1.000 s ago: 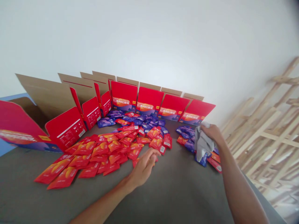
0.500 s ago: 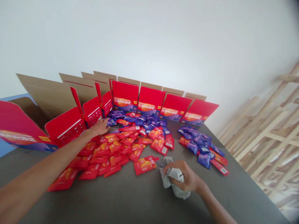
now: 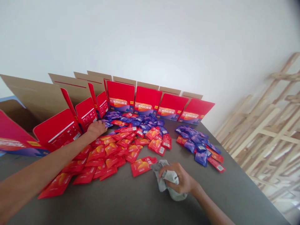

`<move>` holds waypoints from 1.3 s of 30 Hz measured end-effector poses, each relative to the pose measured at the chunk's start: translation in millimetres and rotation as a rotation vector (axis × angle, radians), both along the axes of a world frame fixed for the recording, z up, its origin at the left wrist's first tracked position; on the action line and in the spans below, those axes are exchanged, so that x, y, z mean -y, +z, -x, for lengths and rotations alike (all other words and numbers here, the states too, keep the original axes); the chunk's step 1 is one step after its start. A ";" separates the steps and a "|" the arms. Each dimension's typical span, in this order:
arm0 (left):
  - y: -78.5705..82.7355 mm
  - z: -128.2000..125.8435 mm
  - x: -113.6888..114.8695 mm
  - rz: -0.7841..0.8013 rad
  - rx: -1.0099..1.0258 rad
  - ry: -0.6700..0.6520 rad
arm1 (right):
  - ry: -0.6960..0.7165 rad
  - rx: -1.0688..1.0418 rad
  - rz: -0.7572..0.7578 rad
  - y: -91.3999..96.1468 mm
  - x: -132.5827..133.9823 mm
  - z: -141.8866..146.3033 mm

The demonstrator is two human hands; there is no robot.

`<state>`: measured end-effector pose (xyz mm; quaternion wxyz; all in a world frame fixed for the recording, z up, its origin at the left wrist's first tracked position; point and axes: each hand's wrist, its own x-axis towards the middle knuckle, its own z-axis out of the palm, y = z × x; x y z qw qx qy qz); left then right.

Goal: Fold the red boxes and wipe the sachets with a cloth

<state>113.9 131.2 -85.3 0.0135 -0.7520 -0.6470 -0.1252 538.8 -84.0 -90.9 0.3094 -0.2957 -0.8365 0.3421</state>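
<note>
My right hand (image 3: 179, 179) is closed around a crumpled grey cloth (image 3: 167, 181) that rests on the dark grey table (image 3: 131, 203), just right of a single red sachet (image 3: 142, 165). My left hand (image 3: 96, 128) reaches far forward over a spread of red sachets (image 3: 105, 153). Its fingers curl down among the purple sachets (image 3: 140, 120) near the open red boxes (image 3: 90, 112). Whether it grips one is hidden.
A row of open red cartons (image 3: 147, 101) with brown cardboard flaps stands along the back and left of the table. A second patch of purple and red sachets (image 3: 199, 147) lies at the right. Wooden frames (image 3: 264, 125) lean beyond the table's right edge.
My right hand brought the cloth from the right-hand sachet patch down to the table near me. My left hand went from the middle of the red sachets out to the far left boxes.
</note>
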 end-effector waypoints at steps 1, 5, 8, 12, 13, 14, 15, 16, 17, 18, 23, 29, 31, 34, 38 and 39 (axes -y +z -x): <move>2.9 -4.5 6.9 0.007 -0.050 0.049 | -0.015 0.011 0.006 -0.3 0.9 -0.9; 17.8 -21.0 46.7 0.005 -0.204 0.154 | -0.096 0.032 -0.023 -0.2 6.5 -5.4; 32.3 -29.6 80.7 -0.016 -0.266 0.176 | -0.148 0.018 -0.067 -1.2 10.4 -7.8; 46.2 -42.0 116.3 -0.026 -0.224 0.152 | -0.309 -0.110 -0.121 -9.1 9.6 -6.8; 46.4 -47.8 124.2 -0.010 -0.144 0.117 | -0.379 -0.168 -0.134 -12.1 8.5 -5.8; 44.6 -55.6 132.5 0.025 -0.033 0.063 | -0.449 -0.229 -0.145 -15.2 7.4 -4.5; 40.7 -65.5 141.6 0.081 0.102 -0.007 | -0.514 -0.288 -0.160 -18.3 6.5 -2.9; 34.6 -77.7 151.7 0.150 0.248 -0.088 | -0.578 -0.345 -0.188 -21.3 5.8 -1.0; 26.5 -91.8 162.8 0.226 0.394 -0.178 | -0.639 -0.394 -0.228 -24.3 5.5 1.1; 16.6 -107.6 174.5 0.291 0.535 -0.251 | -0.695 -0.436 -0.274 -27.2 5.5 3.5; -38.2 -187.2 221.7 0.456 0.983 -0.495 | -0.725 -0.463 -0.462 -41.7 5.9 16.4; -56.8 -221.3 209.4 0.355 1.161 -0.439 | -0.423 -0.305 -0.267 -43.0 3.4 25.2; -53.1 -220.6 201.0 0.292 1.214 -0.374 | -0.308 -0.209 -0.244 -42.2 4.2 26.3; -50.0 -217.4 199.0 0.231 1.225 -0.387 | -0.246 -0.124 -0.275 -43.8 6.4 25.9; -52.1 -212.8 207.6 0.282 1.204 -0.440 | -0.260 -0.142 -0.306 -44.2 7.9 22.5; -52.2 -211.8 209.3 0.297 1.195 -0.462 | -0.269 -0.166 -0.301 -43.1 7.6 21.7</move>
